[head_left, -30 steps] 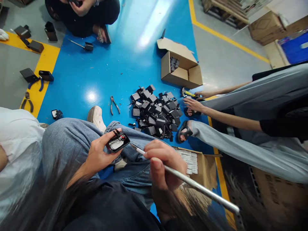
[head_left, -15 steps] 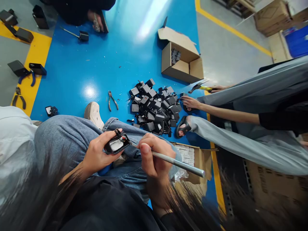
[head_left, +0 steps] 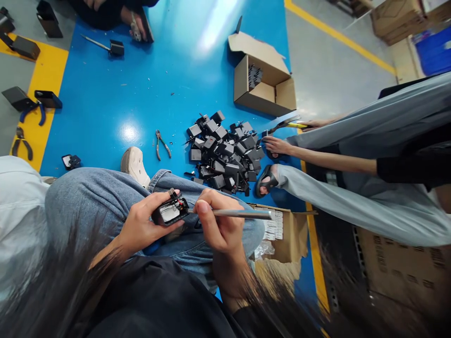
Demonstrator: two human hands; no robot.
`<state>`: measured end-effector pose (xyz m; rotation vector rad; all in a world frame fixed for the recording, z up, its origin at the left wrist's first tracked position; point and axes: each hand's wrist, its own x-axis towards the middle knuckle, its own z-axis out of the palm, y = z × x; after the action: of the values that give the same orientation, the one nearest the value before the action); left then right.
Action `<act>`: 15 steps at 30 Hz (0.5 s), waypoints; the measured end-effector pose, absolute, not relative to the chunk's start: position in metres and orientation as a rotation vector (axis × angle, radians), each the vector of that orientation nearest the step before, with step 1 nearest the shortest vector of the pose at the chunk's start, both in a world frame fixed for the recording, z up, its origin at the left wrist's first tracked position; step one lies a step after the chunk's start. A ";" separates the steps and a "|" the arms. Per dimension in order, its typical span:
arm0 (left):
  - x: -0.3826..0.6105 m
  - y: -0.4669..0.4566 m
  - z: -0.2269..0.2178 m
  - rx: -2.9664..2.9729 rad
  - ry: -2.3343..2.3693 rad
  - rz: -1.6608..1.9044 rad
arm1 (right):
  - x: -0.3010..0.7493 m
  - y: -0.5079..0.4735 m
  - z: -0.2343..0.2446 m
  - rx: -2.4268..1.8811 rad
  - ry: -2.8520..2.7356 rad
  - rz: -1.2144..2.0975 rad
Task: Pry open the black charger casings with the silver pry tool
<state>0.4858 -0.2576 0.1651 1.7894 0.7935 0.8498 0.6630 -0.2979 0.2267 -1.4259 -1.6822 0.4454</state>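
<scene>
Two grips: left hand (head_left: 140, 221), black case (head_left: 169, 213); right hand (head_left: 222, 222), rod (head_left: 254, 214) at its edge; wide floor (head_left: 144, 105) beyond.

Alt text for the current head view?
A person's left hand holds an open black case; the right hand points a metal rod at it. Beyond, black cases lie piled on a blue floor near an open cardboard box.

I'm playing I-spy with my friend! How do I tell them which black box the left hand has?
Find the heap of black boxes on the blue floor. Lower left of that, above the blue jeans, the left hand holds the black box. Unlike the heaped ones, it's held, its open side showing white and red inside.
</scene>
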 end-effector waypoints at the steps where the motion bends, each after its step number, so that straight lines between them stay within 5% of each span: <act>1: 0.486 -0.257 0.165 1.789 0.789 0.847 | 0.663 -0.298 0.227 -1.425 -1.686 0.452; 15: 0.487 -0.257 0.165 1.882 0.791 0.942 | 0.663 -0.303 0.233 -1.512 -1.679 0.348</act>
<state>0.4867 -0.2565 0.1655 1.8824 0.7914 0.9423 0.6632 -0.3030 0.2334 -1.5121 -1.6787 0.3476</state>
